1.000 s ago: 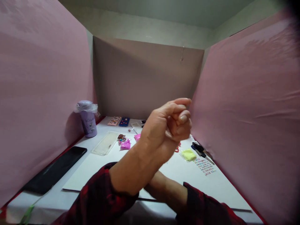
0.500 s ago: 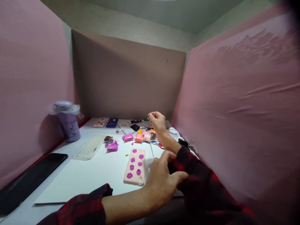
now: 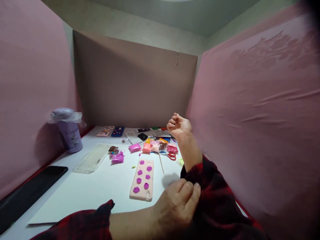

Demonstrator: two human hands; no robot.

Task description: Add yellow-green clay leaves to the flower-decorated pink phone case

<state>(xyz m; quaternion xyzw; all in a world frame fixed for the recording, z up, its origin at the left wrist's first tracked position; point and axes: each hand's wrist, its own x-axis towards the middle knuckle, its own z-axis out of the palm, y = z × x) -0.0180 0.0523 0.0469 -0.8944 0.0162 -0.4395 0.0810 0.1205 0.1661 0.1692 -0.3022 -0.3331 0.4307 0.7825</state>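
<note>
**Left hand (image 3: 175,202) clasping right sleeve (image 3: 212,188)**

The plaid right sleeve is at the near right, its fabric apparently pinched in the left hand's curled fingers. The right hand (image 3: 179,126) is raised above the desk (image 3: 72,160), fingers loosely bent; whether the tips meet cannot be told. Left of both hands, a pink phone case (image 3: 143,179) bearing purple flowers lies on a white board (image 3: 82,196). A thin stick (image 3: 161,163) lies right of the case, scissors (image 3: 171,156) farther right. Beyond are coloured packets (image 3: 146,148); a purple cup (image 3: 70,137) stands far left.

The right forearm (image 3: 190,151) is partly hiding a yellow packet (image 3: 180,162), the left edge cropping a black slab (image 3: 33,191).
</note>
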